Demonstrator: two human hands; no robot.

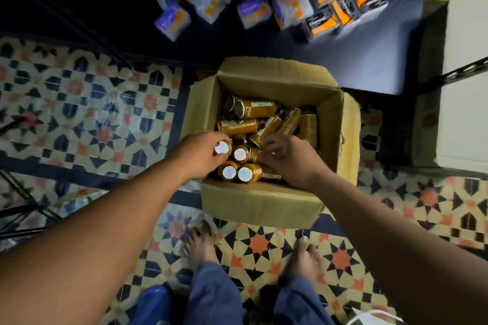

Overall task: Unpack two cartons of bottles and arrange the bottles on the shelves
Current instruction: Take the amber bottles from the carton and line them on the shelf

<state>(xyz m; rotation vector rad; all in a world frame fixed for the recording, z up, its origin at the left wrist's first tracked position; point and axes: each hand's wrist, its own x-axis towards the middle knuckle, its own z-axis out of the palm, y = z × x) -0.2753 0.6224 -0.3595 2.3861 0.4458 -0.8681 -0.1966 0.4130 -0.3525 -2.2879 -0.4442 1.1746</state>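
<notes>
An open brown carton (258,200) stands on the tiled floor in front of my feet, holding several brown bottles with white caps, some upright and some lying down. My left hand (200,153) curls its fingers round the white-capped top of an upright bottle (221,148) at the carton's near-left side. My right hand (287,155) reaches in from the right and grips a lying bottle (260,133) near the middle. Three more upright bottles (240,154) stand between my hands.
A dark low shelf (369,60) behind the carton carries several small purple, orange and black boxes (324,24). A white carton (464,34) fills the shelf frame at right. Dark metal rack bars (21,208) lie at the left. My bare feet (200,243) stand just behind the carton.
</notes>
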